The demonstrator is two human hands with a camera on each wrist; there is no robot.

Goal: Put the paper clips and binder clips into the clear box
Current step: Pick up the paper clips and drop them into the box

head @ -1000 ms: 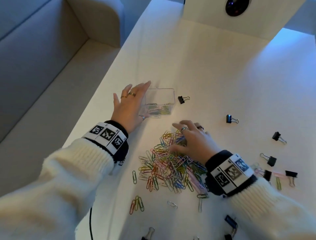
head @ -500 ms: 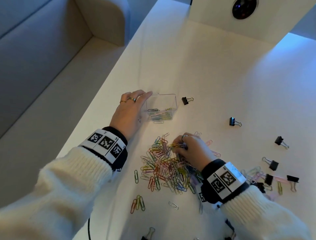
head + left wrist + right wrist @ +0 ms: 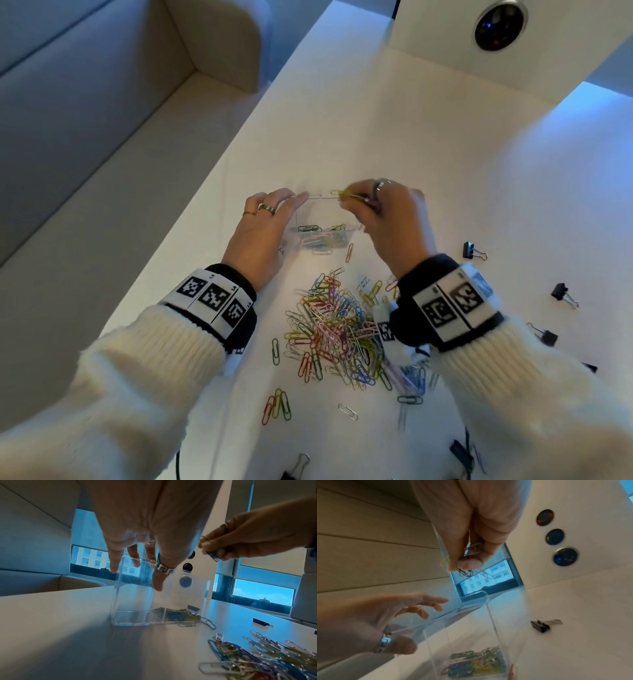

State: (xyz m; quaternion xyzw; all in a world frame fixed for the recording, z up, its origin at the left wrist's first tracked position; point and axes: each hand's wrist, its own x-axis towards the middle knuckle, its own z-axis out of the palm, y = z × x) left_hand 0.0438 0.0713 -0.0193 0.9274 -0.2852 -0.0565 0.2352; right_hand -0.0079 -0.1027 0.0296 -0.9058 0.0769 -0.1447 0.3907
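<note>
Right hand has risen from the pile, pinching paper clips above the clear box that the relaxed left hand steadies.

White table — clear box; paper clips heaped; binder clips scattered.

My left hand flanks the clear box; its open top stays free beneath my right hand, bare surface beyond.
</note>
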